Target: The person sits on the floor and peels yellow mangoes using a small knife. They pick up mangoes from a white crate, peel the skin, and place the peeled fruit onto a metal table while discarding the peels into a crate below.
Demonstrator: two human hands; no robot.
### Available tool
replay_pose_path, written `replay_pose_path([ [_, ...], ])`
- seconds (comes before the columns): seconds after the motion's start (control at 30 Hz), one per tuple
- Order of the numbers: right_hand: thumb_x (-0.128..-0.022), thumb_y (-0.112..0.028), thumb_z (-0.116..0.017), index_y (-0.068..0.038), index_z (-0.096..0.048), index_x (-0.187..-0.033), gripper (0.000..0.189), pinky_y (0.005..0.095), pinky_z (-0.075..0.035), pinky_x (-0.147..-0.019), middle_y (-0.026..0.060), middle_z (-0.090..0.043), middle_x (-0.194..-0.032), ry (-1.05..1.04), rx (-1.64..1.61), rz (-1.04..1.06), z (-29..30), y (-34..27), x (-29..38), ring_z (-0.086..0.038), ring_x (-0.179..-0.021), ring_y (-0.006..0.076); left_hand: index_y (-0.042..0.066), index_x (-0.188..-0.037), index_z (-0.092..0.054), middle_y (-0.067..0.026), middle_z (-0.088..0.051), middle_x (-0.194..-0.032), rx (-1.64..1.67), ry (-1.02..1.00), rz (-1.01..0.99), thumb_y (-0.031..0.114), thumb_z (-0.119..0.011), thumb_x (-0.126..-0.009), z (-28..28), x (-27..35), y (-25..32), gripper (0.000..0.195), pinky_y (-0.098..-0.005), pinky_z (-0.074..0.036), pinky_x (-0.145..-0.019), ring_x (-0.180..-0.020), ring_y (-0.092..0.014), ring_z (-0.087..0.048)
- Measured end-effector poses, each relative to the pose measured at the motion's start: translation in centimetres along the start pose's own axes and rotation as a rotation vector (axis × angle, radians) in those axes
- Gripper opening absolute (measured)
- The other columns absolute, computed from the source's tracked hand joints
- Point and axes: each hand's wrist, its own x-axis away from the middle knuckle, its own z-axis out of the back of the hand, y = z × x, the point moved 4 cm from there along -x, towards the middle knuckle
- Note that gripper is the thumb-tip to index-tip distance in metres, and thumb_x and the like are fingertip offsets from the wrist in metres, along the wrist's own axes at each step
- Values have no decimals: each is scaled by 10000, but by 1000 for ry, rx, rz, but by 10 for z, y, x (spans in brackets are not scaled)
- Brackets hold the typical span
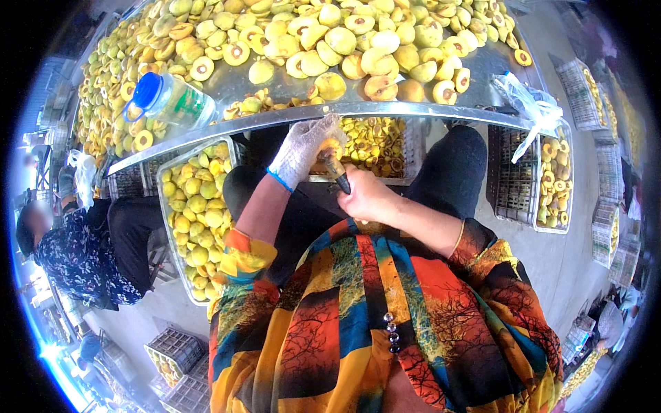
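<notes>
My left hand (307, 147), in a whitish knit glove with a blue cuff edge, grips a piece of yellow fruit (334, 146) just below the table's metal rim. Bare, my right hand (367, 195) is closed around the handle of a small hand tool (338, 174). Its working end meets the fruit and is hidden there. Beneath both hands, between my knees, a crate (410, 147) holds many cut yellow fruit pieces (374, 144). Beyond the rim, halved yellow fruits with brown pits or hollows (359, 24) are heaped on the metal table (227, 85).
A blue-capped plastic bottle (173, 100) lies on the table at left. A clear plastic bag (534, 106) hangs over the rim at right. Fruit crates stand at my left (196, 222) and right (555, 180). Another person (88, 253) sits at far left.
</notes>
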Motion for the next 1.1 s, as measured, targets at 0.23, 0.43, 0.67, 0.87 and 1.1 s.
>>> replay_pose_path([
  [0.23,-776,-41,-497,-40,-414,-833,101,272,-371,-318,55,-472,-537,-217,-666,-35,-12,-1,-6,-447,-379,126,-5,-981,-584,-47,-625,-836,270,398,-207,150,-567,-837,3,21,-17,213,-205,-458,-600,-689,-87,-560],
  [0.43,-793,-30,-489,-53,-426,-816,71,265,-344,-319,45,-438,-568,-390,-849,-341,-16,-5,5,-388,-381,93,-15,-882,-636,-28,-591,-683,396,425,-56,197,-594,-803,3,9,-45,230,-215,-409,-516,-580,-80,-506],
  [0.67,-813,-43,-487,-86,-437,-881,95,255,-300,-338,38,-438,-592,-420,-1019,-463,-21,2,16,-337,-362,85,-22,-902,-623,-56,-624,-752,299,246,29,172,-603,-785,-5,5,-44,228,-237,-454,-557,-640,-112,-577],
  [0.87,-821,-61,-498,-94,-479,-894,82,244,-292,-333,16,-437,-580,-501,-1155,-447,-26,14,11,-343,-357,71,22,-770,-635,-67,-618,-691,249,92,-162,216,-591,-763,-7,-4,-59,199,-280,-451,-567,-623,-148,-584],
  [1.1,-821,-90,-502,-115,-502,-892,75,242,-304,-352,-2,-428,-575,-418,-1092,-447,-36,46,-1,-340,-366,59,44,-770,-640,-88,-600,-641,279,226,114,327,-555,-752,-17,-4,-89,296,-305,-419,-515,-561,-164,-556],
])
